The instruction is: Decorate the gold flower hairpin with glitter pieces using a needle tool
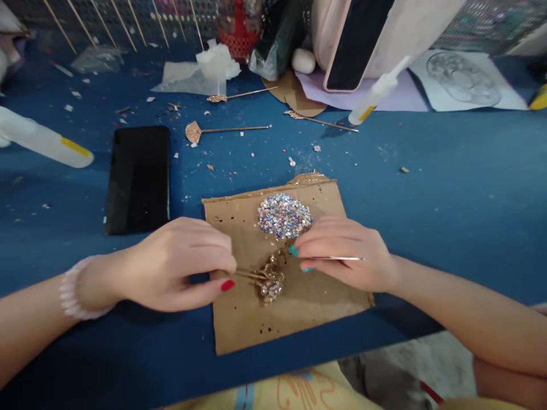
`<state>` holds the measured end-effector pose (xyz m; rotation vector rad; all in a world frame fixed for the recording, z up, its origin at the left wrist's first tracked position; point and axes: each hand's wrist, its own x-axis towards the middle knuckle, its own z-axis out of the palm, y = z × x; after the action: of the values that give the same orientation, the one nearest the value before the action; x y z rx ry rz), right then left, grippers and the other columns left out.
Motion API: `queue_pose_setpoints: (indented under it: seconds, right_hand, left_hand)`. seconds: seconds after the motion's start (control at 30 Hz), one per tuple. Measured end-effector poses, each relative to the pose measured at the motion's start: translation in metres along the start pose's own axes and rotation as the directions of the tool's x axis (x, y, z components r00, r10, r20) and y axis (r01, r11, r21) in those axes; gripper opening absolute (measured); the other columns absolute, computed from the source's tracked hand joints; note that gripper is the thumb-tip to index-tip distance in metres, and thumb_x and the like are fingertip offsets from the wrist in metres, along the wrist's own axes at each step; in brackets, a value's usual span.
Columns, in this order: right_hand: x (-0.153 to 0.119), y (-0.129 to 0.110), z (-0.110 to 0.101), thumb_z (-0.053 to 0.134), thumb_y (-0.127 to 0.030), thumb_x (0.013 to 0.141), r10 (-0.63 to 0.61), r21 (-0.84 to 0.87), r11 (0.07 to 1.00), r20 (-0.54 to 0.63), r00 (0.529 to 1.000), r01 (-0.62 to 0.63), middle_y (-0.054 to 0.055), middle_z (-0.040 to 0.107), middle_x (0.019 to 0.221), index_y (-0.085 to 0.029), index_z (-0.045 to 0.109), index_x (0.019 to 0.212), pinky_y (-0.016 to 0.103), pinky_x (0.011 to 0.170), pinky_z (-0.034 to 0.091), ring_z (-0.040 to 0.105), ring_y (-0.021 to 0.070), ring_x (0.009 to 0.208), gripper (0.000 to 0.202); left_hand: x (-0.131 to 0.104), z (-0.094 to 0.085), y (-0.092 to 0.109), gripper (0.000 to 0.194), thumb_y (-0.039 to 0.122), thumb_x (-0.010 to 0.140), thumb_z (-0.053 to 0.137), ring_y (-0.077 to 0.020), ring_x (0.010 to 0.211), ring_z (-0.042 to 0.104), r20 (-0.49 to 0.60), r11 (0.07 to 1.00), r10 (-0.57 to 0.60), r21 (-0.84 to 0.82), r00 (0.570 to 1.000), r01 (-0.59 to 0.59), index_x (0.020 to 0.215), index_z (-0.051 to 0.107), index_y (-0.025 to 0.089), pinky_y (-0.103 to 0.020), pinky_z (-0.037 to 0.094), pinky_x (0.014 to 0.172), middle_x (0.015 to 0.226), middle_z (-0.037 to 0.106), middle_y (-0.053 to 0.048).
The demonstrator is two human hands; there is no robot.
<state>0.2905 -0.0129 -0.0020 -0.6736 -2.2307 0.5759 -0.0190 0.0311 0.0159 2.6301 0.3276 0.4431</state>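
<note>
My left hand (183,265), with a beaded bracelet at the wrist, pinches the stem of a gold-coloured hairpin (271,279). The hairpin's ornate head, set with small stones, hangs over a piece of brown cardboard (239,324). My right hand (342,250) is closed around slim metal tweezers (342,258); their back end sticks out to the right, and their tips are hidden by the fingers. Those fingers are just right of the hairpin's head, at the lower right edge of a pile of mixed rhinestones (284,216) on the cardboard.
A black phone (137,179) and a glue bottle (47,139) lie at left. Behind are hairpins (194,132) and an upright glue bottle (374,97). Another phone (359,42) leans at the back, near a printed drawing sheet (465,80). Small scraps litter the blue table (448,171).
</note>
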Motion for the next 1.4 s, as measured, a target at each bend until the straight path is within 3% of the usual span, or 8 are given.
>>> queue_pose_setpoints:
  seconds: [0.1,0.2,0.5,0.77,1.4]
  right_hand:
    - [0.000,-0.001,-0.001,0.066,-0.024,0.101,0.016,0.005,1.000,0.004,1.000,-0.016,0.004,0.080,0.085,-0.017,0.068,0.096,0.028,0.076,0.058,0.075,0.0128,0.078,0.009]
    - [0.001,-0.002,-0.002,0.067,-0.022,0.100,0.017,0.016,1.000,0.018,1.000,-0.017,0.005,0.080,0.086,-0.016,0.068,0.095,0.028,0.077,0.058,0.074,0.0123,0.079,0.008]
    - [0.000,-0.003,-0.002,0.064,-0.024,0.102,0.024,0.018,1.000,0.041,0.999,-0.024,0.003,0.080,0.089,-0.018,0.068,0.097,0.026,0.079,0.059,0.074,0.0108,0.083,0.009]
    - [0.004,-0.005,-0.003,0.062,-0.026,0.104,0.062,0.030,0.998,0.043,0.997,-0.063,0.003,0.080,0.087,-0.018,0.070,0.094,0.027,0.081,0.060,0.075,0.0112,0.080,0.015]
    - [0.003,-0.007,-0.005,0.066,-0.021,0.101,0.077,0.082,0.993,0.041,0.996,-0.080,0.003,0.079,0.088,-0.018,0.069,0.095,0.027,0.082,0.060,0.075,0.0115,0.084,0.007]
  left_hand:
    - [0.006,0.006,-0.004,0.018,0.019,0.102,0.049,-0.0128,0.062,0.055,0.053,0.997,0.068,-0.030,0.996,-0.066,0.086,0.059,0.020,-0.029,0.040,0.059,0.070,0.061,0.001]
    - [0.006,0.010,-0.006,0.020,0.021,0.104,0.048,-0.0130,0.064,0.050,0.092,0.999,0.027,-0.019,0.995,-0.026,0.085,0.056,0.021,-0.030,0.036,0.060,0.071,0.057,0.001]
    - [0.005,0.010,-0.009,0.028,0.018,0.106,0.041,-0.0131,0.067,0.044,0.161,0.997,0.051,0.052,0.986,-0.060,0.083,0.056,0.021,-0.029,0.035,0.063,0.073,0.054,0.002]
    - [0.006,0.010,-0.009,0.028,0.018,0.106,0.041,-0.0129,0.066,0.043,0.147,0.995,0.061,0.065,0.987,-0.072,0.083,0.055,0.021,-0.029,0.035,0.062,0.073,0.052,0.002]
    - [0.006,0.013,-0.013,0.021,0.023,0.107,0.042,-0.0137,0.066,0.045,0.097,0.995,0.078,0.052,0.992,-0.083,0.088,0.050,0.023,-0.029,0.036,0.061,0.075,0.054,0.003]
